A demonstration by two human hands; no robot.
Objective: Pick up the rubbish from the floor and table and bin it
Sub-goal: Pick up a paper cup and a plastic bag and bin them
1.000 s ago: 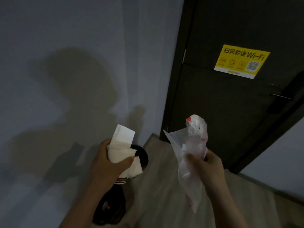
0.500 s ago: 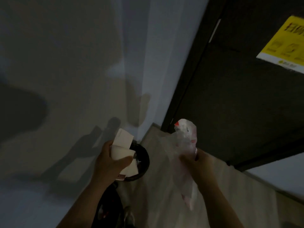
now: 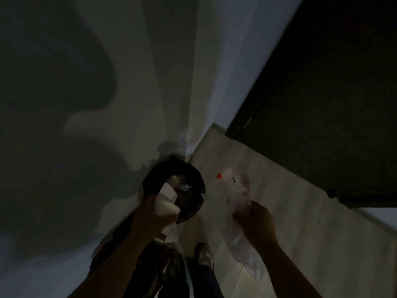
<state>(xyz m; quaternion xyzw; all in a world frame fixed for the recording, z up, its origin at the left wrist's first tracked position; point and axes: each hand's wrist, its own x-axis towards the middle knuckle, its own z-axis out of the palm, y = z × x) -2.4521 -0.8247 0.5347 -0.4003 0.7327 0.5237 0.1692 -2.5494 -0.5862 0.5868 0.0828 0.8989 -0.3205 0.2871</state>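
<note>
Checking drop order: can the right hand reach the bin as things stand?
Probably yes: bare floor separates right hand and black bin; left hand and paper cup crowd only its near rim.

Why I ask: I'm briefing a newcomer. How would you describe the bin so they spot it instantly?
From the dark door on the right, follow its frame down to the floor corner by the pale wall. The bin sits there, beyond the white paper in the left hand: the only round, black-lined container.
</note>
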